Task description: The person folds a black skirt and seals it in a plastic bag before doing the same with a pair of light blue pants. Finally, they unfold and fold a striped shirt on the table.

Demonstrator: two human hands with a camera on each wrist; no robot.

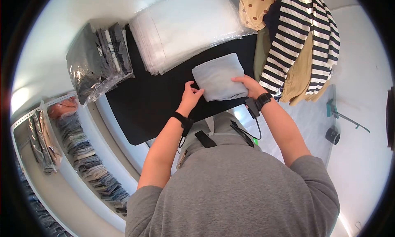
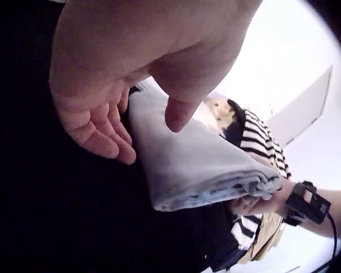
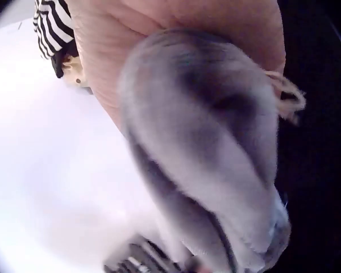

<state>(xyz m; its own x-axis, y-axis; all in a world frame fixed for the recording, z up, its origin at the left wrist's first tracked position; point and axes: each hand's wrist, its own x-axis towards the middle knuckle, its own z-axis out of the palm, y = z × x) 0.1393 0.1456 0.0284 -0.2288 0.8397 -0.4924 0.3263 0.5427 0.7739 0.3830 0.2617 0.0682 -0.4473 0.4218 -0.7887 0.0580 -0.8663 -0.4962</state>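
A light grey-blue garment (image 1: pixel 218 77), folded into a thick square, is held over the black table (image 1: pixel 142 101) in the head view. My right hand (image 1: pixel 252 86) grips its right edge, thumb on top and fingers underneath. Rounded folds of the garment (image 3: pixel 210 148) fill the right wrist view and cover most of that hand's fingers. At the left edge is my left hand (image 1: pixel 190 99), its fingers loosely bent and parted from the thumb. In the left wrist view, the left thumb (image 2: pixel 181 114) overlaps the cloth while the fingers stand beside it.
A stack of clear plastic bags (image 1: pixel 185 27) lies at the table's back. Bagged dark clothes (image 1: pixel 96 60) stand at its left. Striped clothing (image 1: pixel 288 35) and other garments are heaped at the right. Shelves (image 1: pixel 70 171) of folded clothes stand at lower left.
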